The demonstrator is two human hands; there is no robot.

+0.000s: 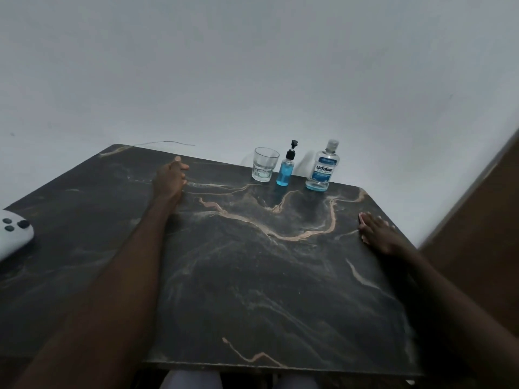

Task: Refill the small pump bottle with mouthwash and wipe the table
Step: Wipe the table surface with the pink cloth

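My left hand (pixel 170 178) reached far over table (pixel 252 290), fingers loosely apart, holding nothing. Small pump bottle (pixel 286 171) stood upright at far edge, off to right of that hand, glass (pixel 264 168) between them. My right hand (pixel 377 233) lay flat near right edge, fingers spread, empty. Mouthwash bottle (pixel 321 168), capped, upright, stood beyond it, just right of pump bottle. Left hand looked nearer pump bottle; right nearer mouthwash. No cloth in sight.
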